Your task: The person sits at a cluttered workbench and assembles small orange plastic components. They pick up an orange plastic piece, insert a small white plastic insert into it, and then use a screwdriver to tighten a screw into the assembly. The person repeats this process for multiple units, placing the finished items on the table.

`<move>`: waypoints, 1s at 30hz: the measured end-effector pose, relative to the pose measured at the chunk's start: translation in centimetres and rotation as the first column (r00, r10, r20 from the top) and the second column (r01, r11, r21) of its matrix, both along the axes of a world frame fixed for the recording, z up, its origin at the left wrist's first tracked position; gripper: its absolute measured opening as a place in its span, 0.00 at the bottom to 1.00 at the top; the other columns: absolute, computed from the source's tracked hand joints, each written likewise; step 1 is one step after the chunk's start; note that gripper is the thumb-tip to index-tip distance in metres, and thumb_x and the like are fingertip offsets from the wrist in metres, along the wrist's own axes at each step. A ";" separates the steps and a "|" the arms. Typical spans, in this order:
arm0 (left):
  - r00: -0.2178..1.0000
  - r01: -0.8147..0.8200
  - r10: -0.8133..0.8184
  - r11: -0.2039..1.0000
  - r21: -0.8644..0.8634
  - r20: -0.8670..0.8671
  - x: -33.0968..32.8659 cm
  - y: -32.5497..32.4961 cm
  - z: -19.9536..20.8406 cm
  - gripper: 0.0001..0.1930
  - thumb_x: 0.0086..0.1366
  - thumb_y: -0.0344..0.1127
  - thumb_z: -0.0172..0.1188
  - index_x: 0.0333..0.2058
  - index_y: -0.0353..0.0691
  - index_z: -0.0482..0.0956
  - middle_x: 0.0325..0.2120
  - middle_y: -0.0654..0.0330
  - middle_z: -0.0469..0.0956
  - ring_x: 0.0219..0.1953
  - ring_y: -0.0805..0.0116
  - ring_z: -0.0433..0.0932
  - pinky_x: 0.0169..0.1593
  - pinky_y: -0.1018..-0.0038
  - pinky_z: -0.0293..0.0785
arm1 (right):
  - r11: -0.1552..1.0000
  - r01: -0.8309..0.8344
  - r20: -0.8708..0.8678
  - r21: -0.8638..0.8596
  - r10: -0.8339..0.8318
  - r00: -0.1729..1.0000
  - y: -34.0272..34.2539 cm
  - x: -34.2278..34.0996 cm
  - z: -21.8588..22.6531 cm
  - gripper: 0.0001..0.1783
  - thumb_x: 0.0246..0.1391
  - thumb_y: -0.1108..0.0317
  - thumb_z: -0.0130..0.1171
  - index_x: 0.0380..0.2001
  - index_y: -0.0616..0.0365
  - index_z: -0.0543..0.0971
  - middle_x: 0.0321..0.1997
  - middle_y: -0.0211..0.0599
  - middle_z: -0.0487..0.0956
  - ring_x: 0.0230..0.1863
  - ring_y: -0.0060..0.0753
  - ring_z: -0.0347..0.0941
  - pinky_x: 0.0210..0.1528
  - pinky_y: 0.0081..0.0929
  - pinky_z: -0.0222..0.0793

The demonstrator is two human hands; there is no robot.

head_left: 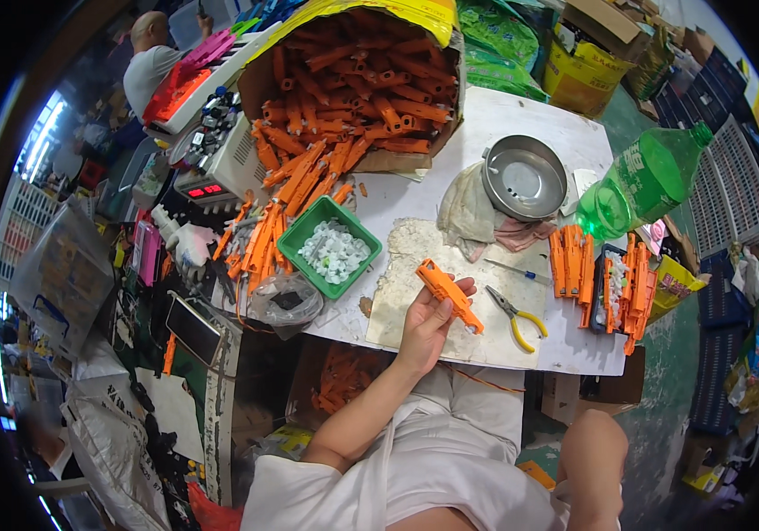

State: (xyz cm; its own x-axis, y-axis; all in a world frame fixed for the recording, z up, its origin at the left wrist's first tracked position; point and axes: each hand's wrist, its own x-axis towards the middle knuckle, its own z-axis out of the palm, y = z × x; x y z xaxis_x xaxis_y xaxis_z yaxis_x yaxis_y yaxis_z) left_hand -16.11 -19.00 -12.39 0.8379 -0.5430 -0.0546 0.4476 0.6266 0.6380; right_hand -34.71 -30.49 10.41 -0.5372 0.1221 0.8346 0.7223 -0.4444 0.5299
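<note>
My left hand (pixel 429 326) is closed round a long, narrow orange plastic housing (pixel 450 295), with thumb and fingers on its sides. It is held tilted above a worn, stained board (pixel 397 257) on the white table. To the right of the hand lie long-nose pliers with yellow handles (pixel 530 329), their jaws apart. Behind them is a small screwdriver with a blue handle (pixel 532 276). At the lower right a bare part of my right arm (pixel 594 451) shows, but no fingers, so the right hand is out of view.
A big box (pixel 437 146) spills similar orange housings leftward. A green tray (pixel 335 288) holds small white parts. Behind the board stand a metal bowl (pixel 525 177), a rag (pixel 468 208) and a green bottle (pixel 645 181). Orange housings (pixel 571 265) stand at right. Someone sits far left.
</note>
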 end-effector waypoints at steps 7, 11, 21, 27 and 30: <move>0.998 0.000 0.000 1.000 0.006 0.061 -0.2 -0.2 0.0 0.21 0.66 0.32 0.53 0.56 0.37 0.62 0.55 0.45 0.67 0.58 0.54 0.67 0.62 0.62 0.61 | 0.963 0.020 -0.925 0.268 0.251 0.287 -2.4 3.9 -11.2 0.11 0.55 0.66 0.53 0.38 0.60 0.71 0.40 0.33 0.74 0.32 0.30 0.72 0.41 0.33 0.71; 0.997 0.010 -0.011 1.000 0.016 0.076 -1.2 -0.4 0.2 0.21 0.66 0.32 0.53 0.56 0.37 0.62 0.57 0.44 0.64 0.60 0.57 0.65 0.63 0.64 0.59 | 0.906 0.408 -0.990 -0.112 -0.065 -0.127 -1.5 11.3 -15.5 0.24 0.47 0.69 0.64 0.48 0.61 0.72 0.40 0.43 0.76 0.41 0.47 0.72 0.45 0.34 0.68; 0.850 -0.435 0.227 0.813 0.388 0.476 0.0 5.9 1.3 0.32 0.68 0.37 0.51 0.65 0.37 0.47 0.62 0.50 0.55 0.63 0.58 0.58 0.64 0.64 0.53 | 0.936 0.222 -0.925 -0.275 -0.194 -0.328 -0.7 12.0 -20.4 0.19 0.45 0.69 0.64 0.43 0.59 0.76 0.37 0.40 0.76 0.42 0.41 0.70 0.47 0.33 0.64; 0.693 -0.570 0.408 0.815 0.106 0.595 -1.7 8.2 5.9 0.33 0.66 0.44 0.52 0.63 0.39 0.48 0.55 0.51 0.61 0.45 0.60 0.72 0.51 0.62 0.66 | 0.946 0.290 -0.929 -0.144 -0.029 -0.368 -1.3 12.7 -20.0 0.15 0.46 0.71 0.62 0.40 0.58 0.76 0.42 0.40 0.73 0.48 0.44 0.65 0.52 0.38 0.59; 0.701 -0.366 0.557 0.817 -0.446 0.445 -4.8 9.1 13.7 0.27 0.65 0.47 0.49 0.57 0.41 0.55 0.43 0.58 0.68 0.27 0.65 0.76 0.27 0.66 0.76 | 0.921 0.341 -0.937 -0.189 -0.065 -0.343 -2.4 14.3 -19.8 0.16 0.46 0.70 0.63 0.41 0.58 0.77 0.42 0.40 0.73 0.48 0.44 0.65 0.53 0.37 0.59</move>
